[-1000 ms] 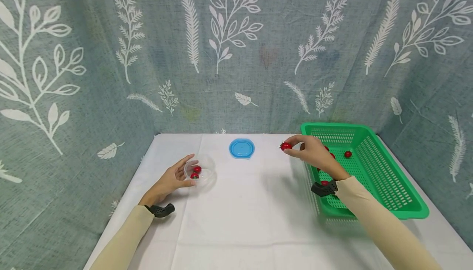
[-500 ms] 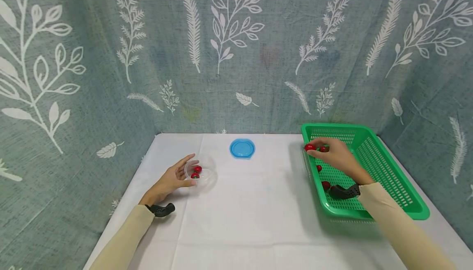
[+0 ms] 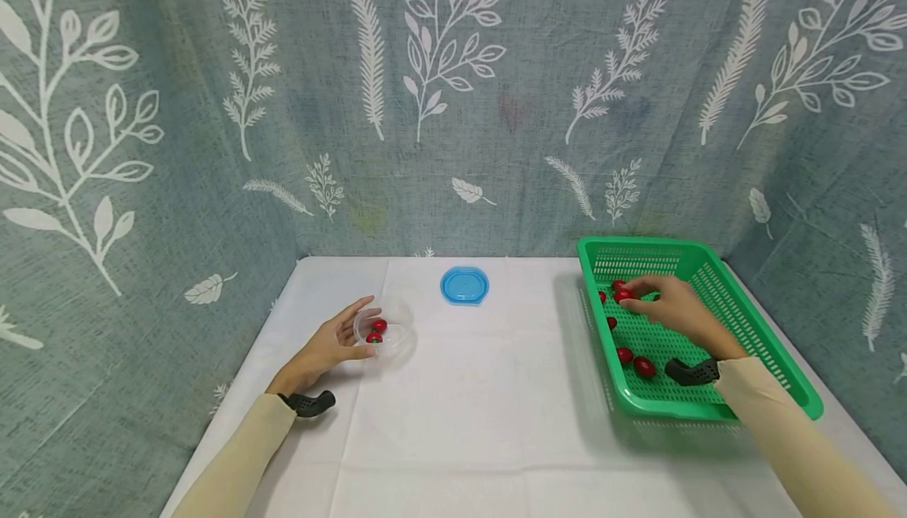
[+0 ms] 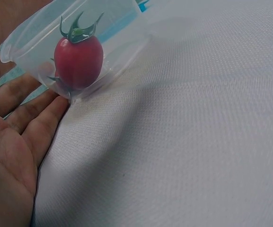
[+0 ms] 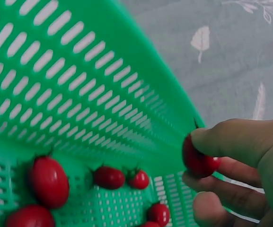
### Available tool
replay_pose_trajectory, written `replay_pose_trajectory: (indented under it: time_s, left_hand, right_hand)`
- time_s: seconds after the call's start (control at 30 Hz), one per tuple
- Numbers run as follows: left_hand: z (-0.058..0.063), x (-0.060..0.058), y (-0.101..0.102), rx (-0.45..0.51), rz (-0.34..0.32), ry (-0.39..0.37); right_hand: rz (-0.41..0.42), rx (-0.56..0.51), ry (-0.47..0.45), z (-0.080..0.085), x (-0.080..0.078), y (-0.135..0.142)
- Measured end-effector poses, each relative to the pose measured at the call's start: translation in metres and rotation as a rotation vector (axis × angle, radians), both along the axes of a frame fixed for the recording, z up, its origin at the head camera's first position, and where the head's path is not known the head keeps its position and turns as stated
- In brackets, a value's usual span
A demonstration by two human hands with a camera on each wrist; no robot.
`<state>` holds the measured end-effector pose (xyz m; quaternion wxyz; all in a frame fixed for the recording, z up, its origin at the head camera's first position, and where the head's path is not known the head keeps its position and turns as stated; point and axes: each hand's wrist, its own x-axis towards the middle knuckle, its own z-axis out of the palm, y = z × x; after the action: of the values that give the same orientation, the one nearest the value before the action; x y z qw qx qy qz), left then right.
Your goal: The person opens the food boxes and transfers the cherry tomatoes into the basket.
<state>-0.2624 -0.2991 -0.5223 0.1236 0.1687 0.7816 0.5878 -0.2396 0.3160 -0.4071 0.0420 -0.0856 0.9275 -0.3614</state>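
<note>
My right hand (image 3: 662,301) is inside the green plastic basket (image 3: 765,315) and pinches a red cherry tomato (image 5: 200,155) between thumb and fingers. In the right wrist view this tomato is at the basket's wall, above other cherry tomatoes (image 5: 49,182) on the basket floor. At the table's left, my left hand (image 3: 322,353) cups a clear plastic container (image 3: 398,321), thumb on the near side and fingers on the far side. Two cherry tomatoes (image 3: 374,337) lie in that container. The left wrist view shows one of them (image 4: 79,61) with its green stem through the clear wall.
A blue plastic lid (image 3: 464,286) lies flat near the back of the white-covered table (image 3: 453,400). Grey-green leaf-patterned cloth (image 3: 453,148) stands behind and along both sides. The basket's raised rim (image 3: 598,329) borders the right hand's area.
My right hand, gripping a cherry tomato, has moved right and nearer, from left of the basket's rim to inside the basket. My left hand and the container have stayed put.
</note>
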Motion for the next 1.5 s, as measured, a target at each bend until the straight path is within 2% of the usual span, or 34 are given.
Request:
replay_pose_trajectory:
  time_s: [0.33,0.7,0.93,1.1,1.33,1.5]
  left_hand:
    - [-0.001,0.002,0.0,0.024,-0.003,-0.006]
    - [-0.003,0.004,0.0,0.027,-0.01,-0.013]
    - [-0.002,0.002,0.0,0.009,0.003,-0.004]
    - [-0.003,0.002,-0.001,0.007,0.009,-0.014]
    - [-0.003,0.0,-0.003,-0.002,0.004,-0.006]
    - [0.001,0.002,-0.001,-0.006,0.007,-0.017]
  right_hand:
    - [-0.011,0.044,-0.124,-0.005,0.002,0.011]
    - [-0.014,0.088,-0.145,-0.016,0.001,0.022]
    - [-0.01,0.109,-0.106,-0.016,0.003,0.022]
    - [-0.007,0.098,-0.064,-0.009,0.004,0.014]
    - [-0.017,0.069,0.012,0.006,0.001,-0.01]
    - [0.006,0.022,0.025,0.015,-0.005,-0.034]
